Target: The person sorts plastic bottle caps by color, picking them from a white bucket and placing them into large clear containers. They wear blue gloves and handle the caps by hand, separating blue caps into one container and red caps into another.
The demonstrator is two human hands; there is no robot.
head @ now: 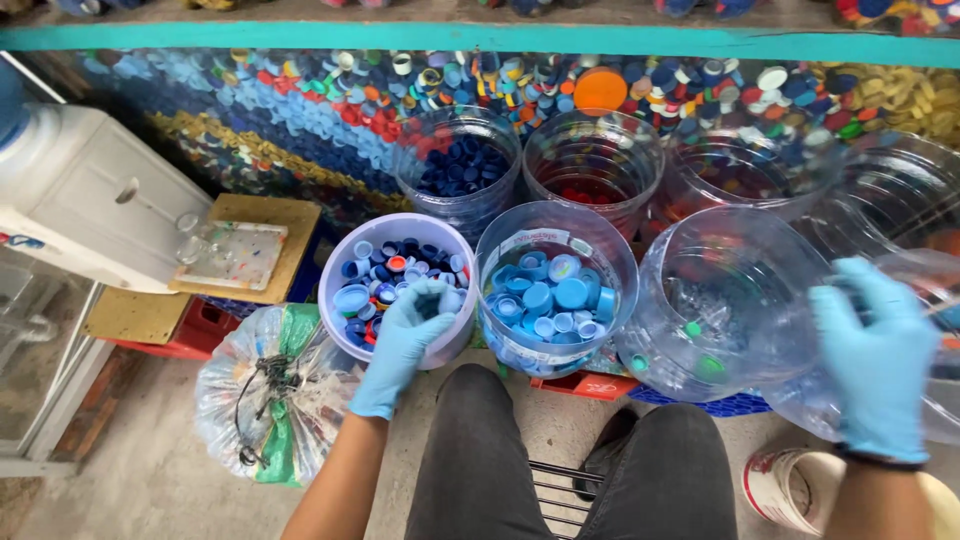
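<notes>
Two gloved hands apart: left hand (408, 330) closed on mixed caps in lavender bucket (340, 262), right hand (878, 355) gripping clear jar (905, 330), neighbouring light-blue cap jar (610, 245) within reach.

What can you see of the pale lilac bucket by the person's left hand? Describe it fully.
The lilac bucket is round, opaque, seemingly plastic, standing upright and open-topped. It holds mixed bottle caps, mostly blue, some white and red. The gloved left hand reaches over its near rim into the caps. A clear tub of light-blue caps stands beside it.
</notes>
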